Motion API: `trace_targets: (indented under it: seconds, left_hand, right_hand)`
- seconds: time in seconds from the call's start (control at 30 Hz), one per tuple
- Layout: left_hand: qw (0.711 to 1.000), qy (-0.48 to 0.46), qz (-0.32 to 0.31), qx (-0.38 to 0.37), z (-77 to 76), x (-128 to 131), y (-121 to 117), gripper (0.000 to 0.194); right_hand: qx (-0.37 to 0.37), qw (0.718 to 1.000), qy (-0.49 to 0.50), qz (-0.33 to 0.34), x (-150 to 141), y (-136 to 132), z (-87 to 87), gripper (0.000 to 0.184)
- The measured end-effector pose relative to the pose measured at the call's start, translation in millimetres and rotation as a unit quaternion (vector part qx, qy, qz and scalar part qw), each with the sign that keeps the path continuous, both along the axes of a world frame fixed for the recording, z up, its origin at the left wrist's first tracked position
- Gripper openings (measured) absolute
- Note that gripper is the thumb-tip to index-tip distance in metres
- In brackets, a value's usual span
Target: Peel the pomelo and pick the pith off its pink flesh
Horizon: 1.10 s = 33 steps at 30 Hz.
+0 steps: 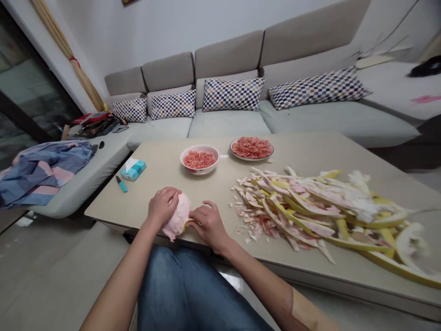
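A mostly peeled pomelo (179,217), pale pink and fuzzy with pith, is at the table's near edge in front of my knees. My left hand (164,207) wraps over its left side and top. On the right, my right hand (208,224) pinches a strip of yellow-edged peel (187,224) at the pomelo's lower right side. The underside of the fruit is hidden. Beyond my hands stands a white bowl (200,172) of pink pomelo pulp, with a dark-rimmed plate (251,159) of more pulp behind it to the right.
A large heap of pomelo peel (310,207) and pith scraps covers the right side of the table (161,161). At the left lie a blue tissue pack (133,170) and a turquoise utility knife (121,184). A grey sofa (227,122) with checked cushions runs behind.
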<state>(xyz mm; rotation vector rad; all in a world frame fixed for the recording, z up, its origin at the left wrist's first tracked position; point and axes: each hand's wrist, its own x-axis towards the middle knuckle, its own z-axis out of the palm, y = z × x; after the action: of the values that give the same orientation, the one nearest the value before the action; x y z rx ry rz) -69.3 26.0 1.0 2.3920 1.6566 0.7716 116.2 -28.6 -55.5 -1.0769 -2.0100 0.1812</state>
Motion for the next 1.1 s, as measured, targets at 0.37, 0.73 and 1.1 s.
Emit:
trace_targets:
  seconds: [0.37, 0.73, 1.1]
  left_hand:
    - [1.0, -0.004, 0.012, -0.012, -0.5, 1.2, 5.3, 0.031]
    - [1.0, 0.0, 0.015, -0.009, 0.4, 1.7, 3.8, 0.032]
    - [0.999, -0.004, 0.029, -0.022, 0.9, 1.2, 4.2, 0.033]
  right_hand:
    - [-0.022, 1.0, -0.023, 0.003, 3.4, -1.0, 9.9, 0.01]
    - [0.009, 0.998, 0.049, -0.035, -0.2, -22.8, 1.4, 0.006]
    - [0.071, 0.993, 0.072, -0.058, -3.4, -38.1, -8.4, 0.014]
